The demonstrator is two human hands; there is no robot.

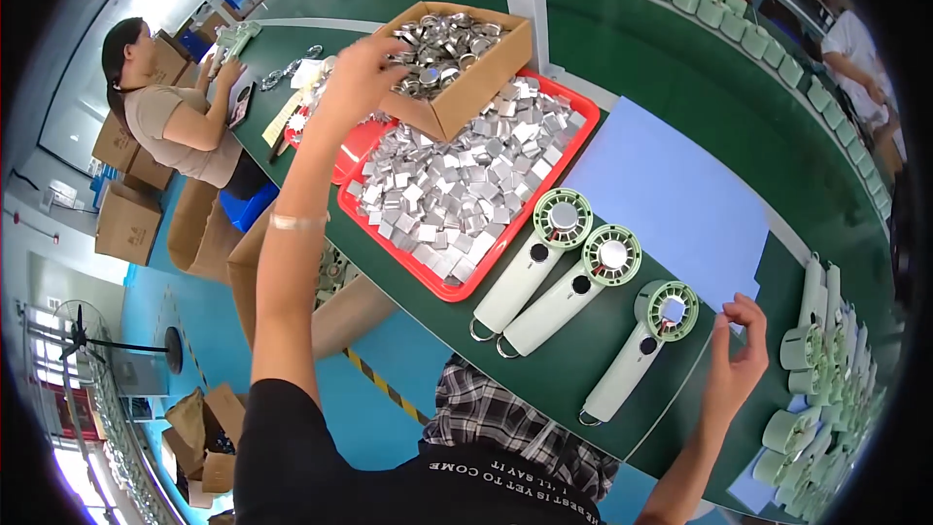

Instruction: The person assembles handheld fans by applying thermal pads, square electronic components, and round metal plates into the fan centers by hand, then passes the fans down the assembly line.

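Note:
My left hand reaches over the near left edge of a cardboard box full of round silver metal caps. Its fingers are spread, and I see nothing held in them. On the green table lie three pale green handheld fans. Two have a round silver disc at the hub; the nearest one's hub shows a bluish square. My right hand is just right of that nearest fan, apart from it, fingers loosely curled with a gap between thumb and forefinger.
Under the box, a red tray holds many small silver square pieces. A blue sheet lies beyond the fans. More fans crowd the right side. At far left a co-worker handles a green part. A post rises behind the box.

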